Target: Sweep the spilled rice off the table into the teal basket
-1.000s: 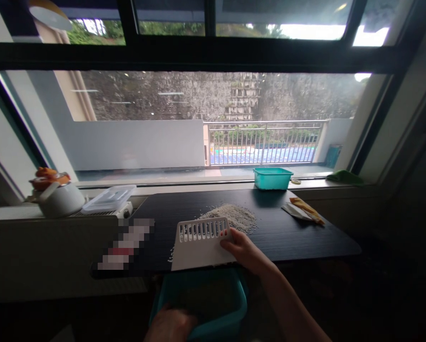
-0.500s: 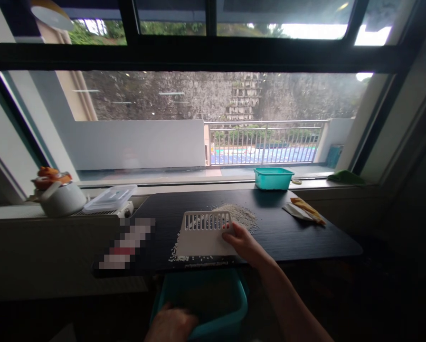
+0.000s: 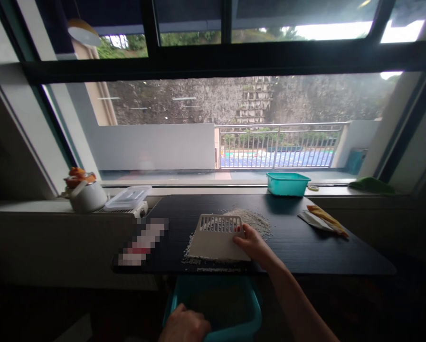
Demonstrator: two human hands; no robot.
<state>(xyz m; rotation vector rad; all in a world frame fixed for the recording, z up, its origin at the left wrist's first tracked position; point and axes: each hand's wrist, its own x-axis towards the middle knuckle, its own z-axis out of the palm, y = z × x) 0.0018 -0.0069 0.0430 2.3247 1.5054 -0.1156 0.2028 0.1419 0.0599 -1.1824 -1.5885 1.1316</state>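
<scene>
My right hand grips the right edge of a flat white plastic scraper-like board with a row of slots along its far end. The board rests low over the dark table, tilted or flat, I cannot tell which. Pale grains lie heaped beyond it, and more are scattered along its left and near edges. Below the table's near edge, my left hand is closed on the rim of a teal plastic tub. The tub's inside is too dark to make out.
On the black table lie a yellow-and-white packet and a blurred-out item. A smaller teal bin stands at the window. A pot, a clear plastic lid and a green cloth sit along the sill.
The view has swung left, so everything appears further right. My left hand, blurred before, now shows clearly on the tub's rim. The slotted board has barely moved on the table.
</scene>
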